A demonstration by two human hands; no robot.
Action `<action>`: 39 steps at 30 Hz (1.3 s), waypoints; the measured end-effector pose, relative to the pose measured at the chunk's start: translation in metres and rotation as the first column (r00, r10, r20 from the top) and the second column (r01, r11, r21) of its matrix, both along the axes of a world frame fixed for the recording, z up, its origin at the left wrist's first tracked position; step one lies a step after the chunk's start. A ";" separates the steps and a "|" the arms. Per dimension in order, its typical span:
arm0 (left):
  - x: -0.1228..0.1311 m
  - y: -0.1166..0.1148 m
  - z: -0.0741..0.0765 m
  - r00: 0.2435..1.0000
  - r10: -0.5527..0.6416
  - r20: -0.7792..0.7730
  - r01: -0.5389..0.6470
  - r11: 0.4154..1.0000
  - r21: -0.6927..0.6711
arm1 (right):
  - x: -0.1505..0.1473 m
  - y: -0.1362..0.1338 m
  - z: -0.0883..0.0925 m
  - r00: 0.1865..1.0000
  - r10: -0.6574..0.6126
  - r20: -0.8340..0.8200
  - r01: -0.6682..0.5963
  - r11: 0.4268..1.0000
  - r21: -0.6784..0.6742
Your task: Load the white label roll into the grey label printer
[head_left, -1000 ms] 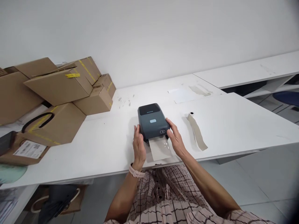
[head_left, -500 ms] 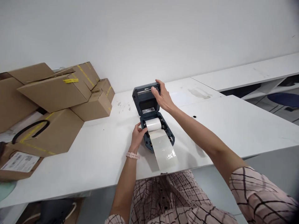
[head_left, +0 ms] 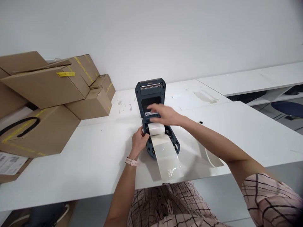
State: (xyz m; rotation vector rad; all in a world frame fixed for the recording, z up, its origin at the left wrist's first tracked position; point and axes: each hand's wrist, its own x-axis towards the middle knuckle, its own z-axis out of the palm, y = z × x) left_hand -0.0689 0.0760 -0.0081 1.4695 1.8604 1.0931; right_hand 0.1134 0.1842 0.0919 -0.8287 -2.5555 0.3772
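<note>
A dark label printer (head_left: pixel 173 141) sits on the white table with its lid (head_left: pixel 152 82) raised and leaning back. Inside its base lies a white label roll (head_left: pixel 156 129). From that roll a strip of backing paper (head_left: pixel 166 157) hangs forward over the printer's front, glossy near its end. My left hand (head_left: pixel 139 142) grips the left side of the base, thumb at the inner rim. Over the roll, in front of the lid, is my right hand (head_left: pixel 167 115), fingers apart and slightly blurred, holding nothing.
Several cardboard boxes (head_left: pixel 47 88) are stacked on the left, with a black strap (head_left: pixel 28 126) across one. A curled pale strip (head_left: pixel 214 159) lies at the table's front edge, under my right forearm. A white wall stands behind; a blue chair (head_left: pixel 288 108) is at far right.
My right hand has let go of the lid and come down over the roll. The lid now leans further back. My left hand stays at the base's side.
</note>
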 end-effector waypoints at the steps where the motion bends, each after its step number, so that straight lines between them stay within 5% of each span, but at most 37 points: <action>1: 0.000 0.000 -0.001 1.000 -0.001 0.000 0.001 1.000 0.004 | -0.003 -0.004 -0.008 0.982 0.060 0.180 -0.046 0.996 -0.080; 4: -0.001 0.000 -0.005 1.000 -0.009 0.021 0.008 1.000 0.013 | -0.017 -0.006 -0.029 0.860 0.147 0.489 -0.068 0.982 -0.175; 7: -0.003 0.001 -0.008 0.999 -0.008 0.047 0.007 1.000 0.014 | -0.025 -0.002 -0.036 0.839 0.173 0.516 -0.064 0.973 -0.222; 10: -0.003 0.001 -0.007 0.998 -0.005 0.064 0.004 1.000 0.015 | -0.011 0.003 -0.022 0.882 0.294 0.368 -0.158 0.921 -0.357; 14: -0.002 0.000 -0.005 0.996 -0.002 0.094 0.001 1.000 0.011 | 0.047 0.012 0.009 0.889 0.459 -0.013 -0.418 0.798 -0.435; 18: -0.002 -0.001 -0.006 0.993 -0.004 0.119 0.002 1.000 0.013 | 0.113 0.032 0.015 0.950 0.266 -0.162 -0.310 0.846 -0.434; 22: -0.003 0.000 -0.011 0.989 -0.005 0.149 -0.001 0.999 0.040 | 0.149 0.058 -0.021 0.983 -0.091 -0.161 -0.001 0.867 -0.498; 26: -0.005 0.003 -0.016 0.980 -0.006 0.198 -0.004 0.999 0.047 | 0.143 0.075 -0.061 0.963 -0.252 -0.091 0.172 0.843 -0.509; 31: -0.006 0.003 -0.017 0.965 0.002 0.261 -0.016 0.999 0.049 | 0.143 0.080 -0.073 0.963 -0.250 -0.100 0.155 0.818 -0.554; 35: -0.006 0.002 -0.016 0.956 -0.001 0.295 -0.008 0.999 0.032 | 0.200 0.061 -0.071 0.937 -0.245 -0.249 0.027 0.761 -0.649; 39: -0.006 0.003 -0.016 0.954 0.000 0.300 -0.008 1.000 0.025 | 0.248 0.025 -0.089 0.924 -0.297 -0.242 0.062 0.739 -0.671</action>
